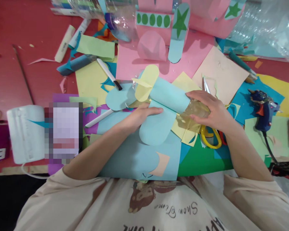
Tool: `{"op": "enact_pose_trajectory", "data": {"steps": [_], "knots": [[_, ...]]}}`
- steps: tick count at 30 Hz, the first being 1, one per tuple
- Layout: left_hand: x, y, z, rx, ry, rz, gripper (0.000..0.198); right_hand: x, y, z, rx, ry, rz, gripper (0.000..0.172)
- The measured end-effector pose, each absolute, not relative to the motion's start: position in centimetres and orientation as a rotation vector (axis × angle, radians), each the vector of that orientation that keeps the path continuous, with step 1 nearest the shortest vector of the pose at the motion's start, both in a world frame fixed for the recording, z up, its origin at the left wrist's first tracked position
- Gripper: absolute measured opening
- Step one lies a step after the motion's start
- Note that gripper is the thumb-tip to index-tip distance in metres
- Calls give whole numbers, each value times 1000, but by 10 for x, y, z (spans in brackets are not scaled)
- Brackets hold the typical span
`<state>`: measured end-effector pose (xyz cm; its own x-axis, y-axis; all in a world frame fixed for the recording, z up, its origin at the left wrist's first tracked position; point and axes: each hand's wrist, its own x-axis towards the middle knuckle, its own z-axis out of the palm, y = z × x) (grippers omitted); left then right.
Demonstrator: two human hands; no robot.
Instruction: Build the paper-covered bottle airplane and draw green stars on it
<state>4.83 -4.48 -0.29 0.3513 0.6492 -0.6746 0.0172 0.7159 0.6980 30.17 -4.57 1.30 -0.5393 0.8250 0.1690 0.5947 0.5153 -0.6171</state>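
A clear plastic bottle [197, 108], lying on its side, is wrapped round its middle in light blue paper [170, 94]. My right hand [213, 109] grips the bare end of the bottle. Rounded light blue paper flaps stick out on both sides, a near flap [156, 125] and a far-left flap [119, 98]. My left hand [143, 115] holds the near flap by its inner edge, thumb on top and fingers partly hidden beneath. A rounded pale yellow paper strip [147, 82] sits across the bottle's other end.
Yellow-handled scissors [210, 136] lie beside my right hand. Farther right is a blue glue gun [265, 112] with a cord. Pink paper models [154, 41] stand at the back. Markers [109, 73], paper scraps, a white box-shaped device [26, 133] and a blurred phone-like object [66, 131] lie leftward.
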Motion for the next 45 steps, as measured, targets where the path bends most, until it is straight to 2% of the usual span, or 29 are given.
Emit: {"op": "enact_pose_trajectory", "data": {"steps": [24,45], "knots": [[48,-43,-6,704,1126,476,34,302,-49,15,-1161,-2365,671,55],[40,-42,-11,789,1076,435,45,302,-48,12,-1138,-2349,643,55]]}}
